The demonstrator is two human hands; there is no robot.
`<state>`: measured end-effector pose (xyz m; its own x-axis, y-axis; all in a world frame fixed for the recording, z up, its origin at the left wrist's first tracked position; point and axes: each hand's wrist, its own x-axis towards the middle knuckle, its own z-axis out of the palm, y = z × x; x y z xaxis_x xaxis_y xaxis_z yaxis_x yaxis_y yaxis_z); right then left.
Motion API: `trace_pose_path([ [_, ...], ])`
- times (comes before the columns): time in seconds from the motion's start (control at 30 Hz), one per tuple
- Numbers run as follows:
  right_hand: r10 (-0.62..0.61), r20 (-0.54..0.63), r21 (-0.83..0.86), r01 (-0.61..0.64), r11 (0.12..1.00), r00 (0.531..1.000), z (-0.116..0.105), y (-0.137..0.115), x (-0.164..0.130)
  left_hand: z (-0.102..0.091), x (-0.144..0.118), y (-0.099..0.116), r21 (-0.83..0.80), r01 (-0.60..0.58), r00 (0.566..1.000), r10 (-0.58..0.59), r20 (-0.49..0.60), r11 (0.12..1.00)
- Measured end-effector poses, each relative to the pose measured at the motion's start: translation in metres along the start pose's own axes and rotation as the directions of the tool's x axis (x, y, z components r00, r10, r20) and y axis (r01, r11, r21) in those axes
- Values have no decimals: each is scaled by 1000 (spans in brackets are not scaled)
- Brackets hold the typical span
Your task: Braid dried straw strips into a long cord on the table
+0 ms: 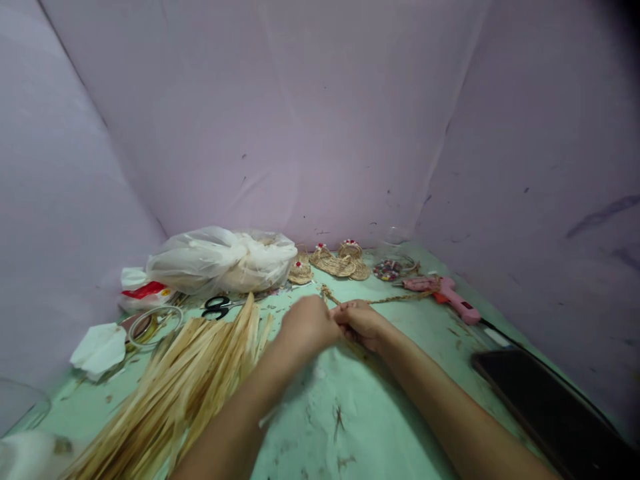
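Observation:
My left hand (309, 325) and my right hand (361, 323) meet near the middle of the table, fingers closed together. Between them they pinch a braided fibre cord (397, 298). One knotted end pokes out beyond the fingers, and a length stretches right to the glue gun. My fingers hide the part being gripped. Left of my left forearm lies a thick bundle of dry, pale straw-coloured strips (185, 380).
Black-handled scissors (217, 307), tape rolls (155, 327) and a white plastic bag (220, 260) lie at left. Small woven slippers (333, 262) with red and white beads sit behind. Rightward are a bead container (389, 269), a pink glue gun (453, 297) and a dark flat device (545, 407).

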<state>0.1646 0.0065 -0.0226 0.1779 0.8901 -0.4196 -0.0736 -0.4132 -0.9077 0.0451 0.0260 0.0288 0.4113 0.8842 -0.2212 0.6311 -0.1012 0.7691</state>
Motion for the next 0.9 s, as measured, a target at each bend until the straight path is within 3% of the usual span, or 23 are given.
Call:
trace_pose_path([
  [0.03,1,13,7,-1,1000,1000,-1,-1,0,-10,4,1,108,-4,996,14,-84,994],
  [0.1,-2,38,16,2,1000,999,-2,-3,-1,-24,10,2,87,22,990,-9,-142,996],
  [0.2,-2,68,11,2,1000,998,-3,-6,-3,-21,16,-1,-90,157,986,-152,68,983],
  [0.3,-1,120,16,-1,1000,993,-5,-7,-4,-5,21,-9,-249,273,934,-193,302,929],
  [0.37,4,144,-15,-2,1000,990,-6,-6,-3,3,25,-15,-279,275,927,-176,332,920],
  [0.47,-41,107,-207,62,976,993,-7,-6,0,8,31,-21,-203,242,946,-184,266,949],
  [0.53,-150,63,-433,162,886,987,-6,-6,0,11,35,-24,-97,199,969,-181,165,975],
  [0.63,-372,46,-746,280,604,927,-2,-9,-6,14,41,-27,162,42,999,-39,-26,986],
  [0.73,-447,30,-895,223,386,894,3,-16,-16,15,43,-29,246,-49,997,61,-43,968],
  [0.8,-415,-24,-930,131,342,910,5,-22,-23,15,43,-29,197,-25,999,28,-16,980],
  [0.9,-321,-93,-928,34,371,943,4,-30,-28,16,42,-28,37,65,998,-65,-4,997],
])
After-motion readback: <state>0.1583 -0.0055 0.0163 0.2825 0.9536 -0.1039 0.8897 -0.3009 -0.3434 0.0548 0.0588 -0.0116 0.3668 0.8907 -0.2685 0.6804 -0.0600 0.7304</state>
